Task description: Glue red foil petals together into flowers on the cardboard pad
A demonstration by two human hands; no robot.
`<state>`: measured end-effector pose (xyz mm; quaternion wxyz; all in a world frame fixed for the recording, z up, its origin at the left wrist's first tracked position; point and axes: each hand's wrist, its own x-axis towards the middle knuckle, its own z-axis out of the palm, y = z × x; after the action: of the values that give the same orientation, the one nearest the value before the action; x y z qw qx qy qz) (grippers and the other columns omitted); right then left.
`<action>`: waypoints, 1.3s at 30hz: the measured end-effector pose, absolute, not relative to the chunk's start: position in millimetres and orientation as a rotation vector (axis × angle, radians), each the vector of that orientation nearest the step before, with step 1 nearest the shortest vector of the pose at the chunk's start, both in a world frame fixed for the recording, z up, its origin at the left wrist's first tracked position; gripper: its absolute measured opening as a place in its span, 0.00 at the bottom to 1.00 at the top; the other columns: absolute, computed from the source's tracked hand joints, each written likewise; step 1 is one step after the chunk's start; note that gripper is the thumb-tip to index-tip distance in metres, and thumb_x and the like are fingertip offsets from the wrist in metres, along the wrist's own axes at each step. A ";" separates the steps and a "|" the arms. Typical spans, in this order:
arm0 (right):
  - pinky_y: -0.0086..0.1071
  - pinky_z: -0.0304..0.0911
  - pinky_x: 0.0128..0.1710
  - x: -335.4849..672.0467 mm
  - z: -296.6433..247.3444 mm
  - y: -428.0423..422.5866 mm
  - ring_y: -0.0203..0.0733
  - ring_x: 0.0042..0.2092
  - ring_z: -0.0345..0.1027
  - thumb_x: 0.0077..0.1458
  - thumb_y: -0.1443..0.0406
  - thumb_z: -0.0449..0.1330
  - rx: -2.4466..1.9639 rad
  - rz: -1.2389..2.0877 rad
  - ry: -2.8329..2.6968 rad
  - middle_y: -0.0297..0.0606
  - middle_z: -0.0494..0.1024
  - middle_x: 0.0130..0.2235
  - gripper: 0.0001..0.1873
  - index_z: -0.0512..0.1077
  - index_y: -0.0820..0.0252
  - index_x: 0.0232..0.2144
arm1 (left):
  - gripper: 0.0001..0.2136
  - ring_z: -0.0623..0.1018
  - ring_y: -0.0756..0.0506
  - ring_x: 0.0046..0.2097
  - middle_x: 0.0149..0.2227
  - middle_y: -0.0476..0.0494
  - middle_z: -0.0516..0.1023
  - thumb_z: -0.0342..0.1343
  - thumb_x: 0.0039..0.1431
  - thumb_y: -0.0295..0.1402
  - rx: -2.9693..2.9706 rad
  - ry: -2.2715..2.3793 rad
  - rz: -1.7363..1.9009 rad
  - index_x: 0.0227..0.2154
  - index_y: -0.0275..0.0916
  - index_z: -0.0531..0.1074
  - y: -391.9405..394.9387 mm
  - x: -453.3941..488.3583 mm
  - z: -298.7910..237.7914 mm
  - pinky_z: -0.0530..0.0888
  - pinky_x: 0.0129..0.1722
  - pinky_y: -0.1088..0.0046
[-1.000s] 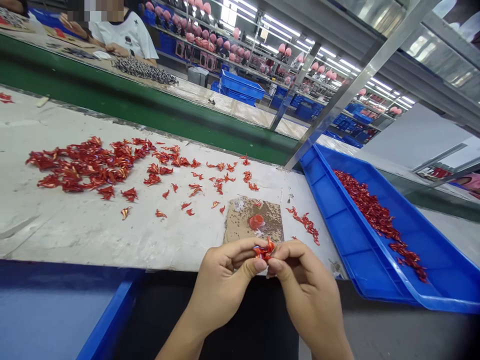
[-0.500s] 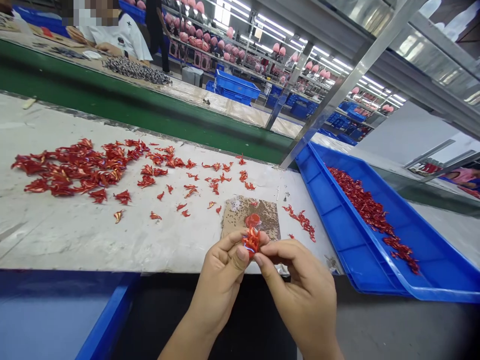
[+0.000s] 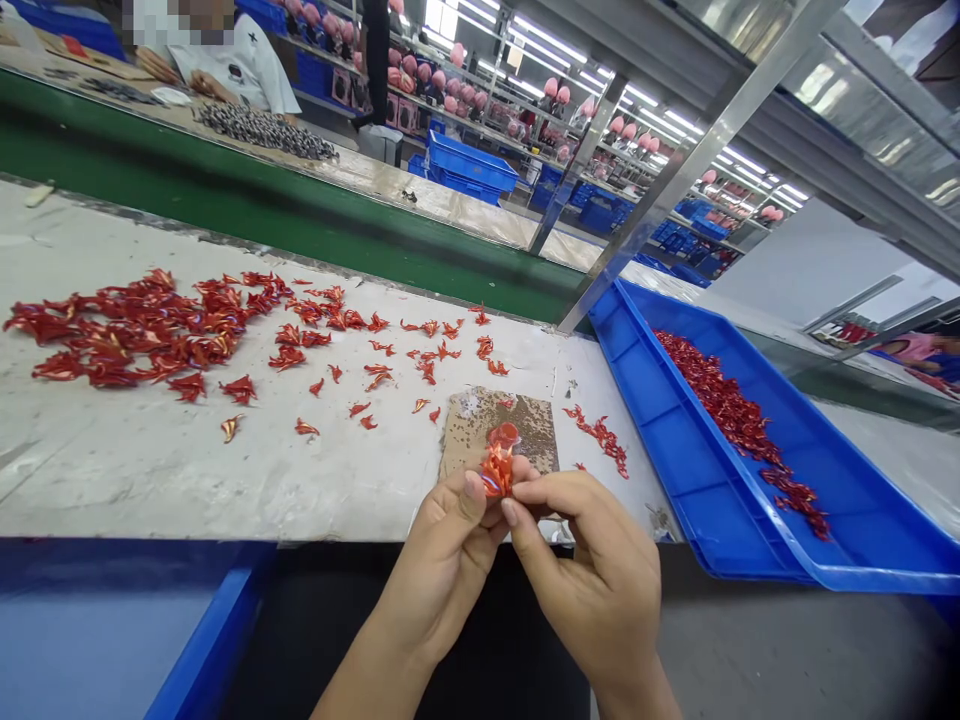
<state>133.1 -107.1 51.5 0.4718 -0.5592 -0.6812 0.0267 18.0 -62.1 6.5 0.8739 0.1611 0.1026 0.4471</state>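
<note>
Between my fingertips is a small shiny red-and-gold spiky piece point(image 3: 496, 468) with a bluish-white streak. My left hand point(image 3: 448, 545) pinches it from the left, thumb in front. From the right, the thumb and forefinger of my right hand point(image 3: 589, 565) pinch its lower edge. Just beyond my fingers lies a worn cardboard piece point(image 3: 465, 430) bearing a small round red cup point(image 3: 504, 435). Similar red pieces form a heap point(image 3: 150, 330) at the left of the white table point(image 3: 300, 490), with others scattered across the middle. Smaller red bits point(image 3: 600, 435) lie right of the cardboard.
A blue tray point(image 3: 720, 510) with many small red parts point(image 3: 720, 395) stands at the right. At lower left is a blue bin point(image 3: 202, 640). A metal post point(image 3: 645, 235) rises behind the table. Across the green divider point(image 3: 300, 225), a person point(image 3: 225, 65) sits by dark parts point(image 3: 262, 132).
Both hands and the red piece have shifted slightly left, and the piece is turned a little in my fingers. In the background, a standing person in dark clothes has moved right.
</note>
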 end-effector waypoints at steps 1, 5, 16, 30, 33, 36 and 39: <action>0.32 0.72 0.40 133.2 51.7 -106.9 0.39 0.40 0.75 0.58 0.74 0.64 -1.363 0.058 -1.678 0.37 0.79 0.39 0.11 0.75 0.55 0.42 | 0.13 0.79 0.41 0.53 0.49 0.37 0.81 0.56 0.69 0.38 0.342 0.221 0.932 0.47 0.36 0.80 -62.2 17.7 7.0 0.75 0.54 0.67; 0.32 0.73 0.39 133.9 51.1 -106.4 0.39 0.40 0.75 0.58 0.74 0.64 -1.347 0.011 -1.696 0.37 0.80 0.39 0.12 0.75 0.56 0.42 | 0.13 0.79 0.41 0.53 0.50 0.37 0.81 0.59 0.67 0.38 0.387 0.275 0.940 0.48 0.37 0.80 -63.4 17.9 9.0 0.75 0.54 0.67; 0.25 0.75 0.33 129.3 53.0 -110.9 0.35 0.31 0.77 0.57 0.72 0.63 -1.557 0.074 -1.541 0.34 0.82 0.35 0.07 0.78 0.57 0.37 | 0.16 0.84 0.42 0.46 0.43 0.41 0.85 0.71 0.54 0.35 0.727 0.710 1.093 0.46 0.40 0.82 -62.9 15.8 4.2 0.79 0.51 0.69; 0.26 0.73 0.36 136.6 52.7 -115.3 0.34 0.35 0.75 0.58 0.72 0.63 -1.536 0.192 -1.488 0.32 0.79 0.35 0.06 0.74 0.56 0.36 | 0.11 0.84 0.43 0.45 0.43 0.44 0.86 0.68 0.58 0.32 0.818 0.581 1.110 0.44 0.42 0.82 -63.0 14.8 2.2 0.80 0.47 0.75; 0.32 0.73 0.40 144.6 56.3 -113.9 0.38 0.41 0.74 0.61 0.70 0.62 -1.430 0.379 -1.485 0.34 0.76 0.39 0.08 0.74 0.53 0.42 | 0.11 0.84 0.44 0.46 0.44 0.44 0.86 0.66 0.60 0.31 0.822 0.501 1.100 0.46 0.43 0.81 -61.4 12.6 4.4 0.79 0.49 0.75; 0.34 0.72 0.41 150.9 59.4 -112.4 0.38 0.41 0.72 0.62 0.70 0.63 -1.353 0.371 -1.525 0.36 0.74 0.40 0.15 0.76 0.50 0.49 | 0.11 0.84 0.46 0.45 0.43 0.46 0.86 0.64 0.61 0.29 0.842 0.439 1.049 0.46 0.45 0.81 -60.3 9.6 7.9 0.78 0.48 0.78; 0.33 0.70 0.40 154.5 60.0 -112.0 0.36 0.39 0.71 0.61 0.72 0.65 -1.334 0.348 -1.554 0.35 0.73 0.40 0.15 0.78 0.49 0.47 | 0.11 0.84 0.49 0.44 0.43 0.49 0.86 0.64 0.62 0.28 0.872 0.429 1.006 0.46 0.47 0.82 -59.6 6.4 9.7 0.77 0.47 0.82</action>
<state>154.5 -112.0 60.0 0.5072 -0.5534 -0.6447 0.1443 6.4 -59.6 9.7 0.7652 0.4013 0.1974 0.4631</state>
